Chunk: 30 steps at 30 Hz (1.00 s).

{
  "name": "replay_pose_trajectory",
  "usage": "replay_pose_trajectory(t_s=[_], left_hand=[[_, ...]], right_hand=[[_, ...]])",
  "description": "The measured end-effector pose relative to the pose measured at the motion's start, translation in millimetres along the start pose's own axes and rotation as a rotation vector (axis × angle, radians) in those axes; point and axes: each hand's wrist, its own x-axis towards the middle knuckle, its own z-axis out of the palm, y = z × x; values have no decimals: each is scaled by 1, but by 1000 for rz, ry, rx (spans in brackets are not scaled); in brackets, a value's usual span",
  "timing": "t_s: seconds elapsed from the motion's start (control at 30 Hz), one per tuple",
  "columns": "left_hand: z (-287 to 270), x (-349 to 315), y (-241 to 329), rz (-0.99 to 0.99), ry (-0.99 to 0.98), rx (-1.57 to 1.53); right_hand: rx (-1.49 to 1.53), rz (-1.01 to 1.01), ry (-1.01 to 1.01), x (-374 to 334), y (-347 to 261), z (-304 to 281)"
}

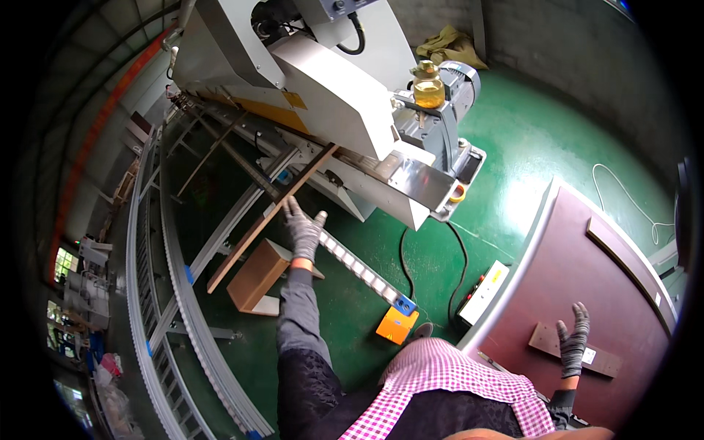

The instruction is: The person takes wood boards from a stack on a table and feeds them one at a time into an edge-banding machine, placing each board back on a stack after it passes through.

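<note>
In a grey striped glove, my left hand (302, 233) reaches forward with fingers stretched and thumb apart. Its fingertips touch the side of a long, narrow brown wooden strip (249, 240), which lies slantwise with its far end at the white machine (337, 88). My right hand (576, 341), gloved alike, is raised over a dark red tabletop (535, 286) at the right, its fingers apart and nothing in them. Beneath or beside it lies a short brown board (543, 339) with a small white label; whether the hand touches the board I cannot tell.
Curved grey metal rails (176, 286) run along the left. A brown box-like piece (257, 275) is below the strip. An orange foot-pedal-like box (397, 325) sits on the green floor near black cables. Another brown strip (623, 264) lies at the tabletop's far side. A motor (460, 86) adjoins the machine.
</note>
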Motion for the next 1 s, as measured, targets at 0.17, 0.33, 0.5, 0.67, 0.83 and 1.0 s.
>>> replay_pose_trajectory(t_s=[0.17,0.33,0.5,0.67,0.83,1.0], left_hand=[[40,121,-67,-234,-348,374],[80,143,-135,-214,-567,442],[46,100,-79,352,-635,429],[3,16,32,507,-789,281],[-10,-82,182,890,-730,130],[-29,-177,313,1029,-911,2]], right_hand=[[57,-189,-83,57,-119,30],[31,-274,-195,72,-191,45],[149,-227,-237,63,-223,46],[298,-569,-323,87,-275,49],[66,-671,-164,89,-275,52],[48,-425,-32,71,-166,23]])
